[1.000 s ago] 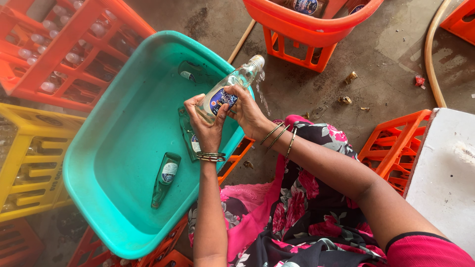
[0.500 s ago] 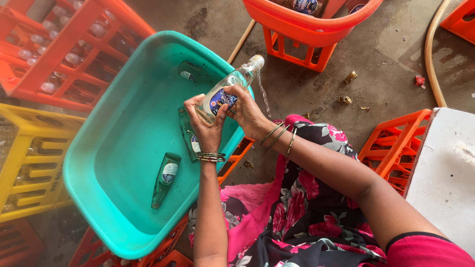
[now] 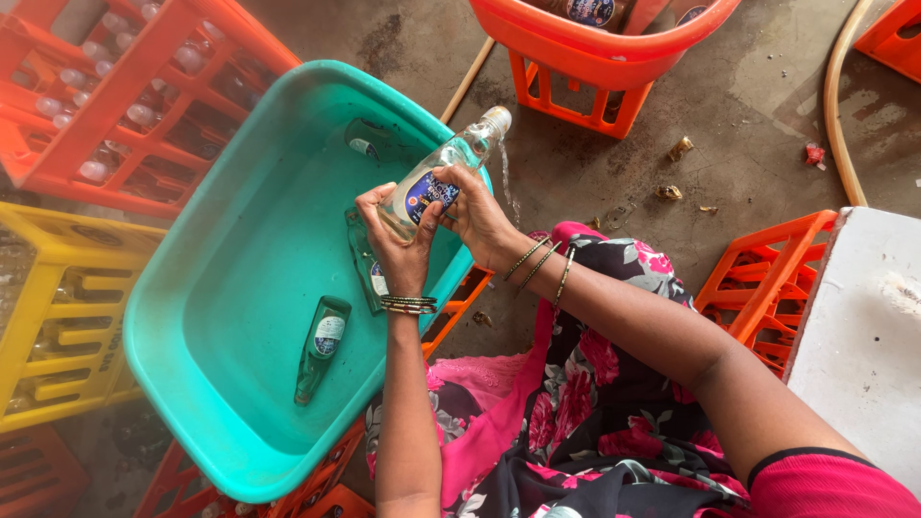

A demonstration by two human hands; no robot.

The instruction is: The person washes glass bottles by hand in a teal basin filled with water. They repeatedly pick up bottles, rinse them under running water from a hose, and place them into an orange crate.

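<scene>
Little has shifted in the past second: both hands keep the clear glass bottle (image 3: pixel 436 180) tilted over the rim of the turquoise tub (image 3: pixel 230 403), its mouth pointing outward, and a thin stream of water (image 3: pixel 508 184) still runs from it toward the concrete floor (image 3: pixel 748 105). Seen from the head camera, the left hand (image 3: pixel 398 240) has its fingers closed around the bottle's base, while the right hand (image 3: pixel 477 213) clamps its fingers on the labelled middle. Bangles (image 3: pixel 408 304) ring both wrists. Three green bottles lie in the tub's water, one (image 3: pixel 321 347) near the left forearm. Orange crates (image 3: pixel 125 96) of bottles and a yellow crate (image 3: pixel 58 317) flank the tub.
</scene>
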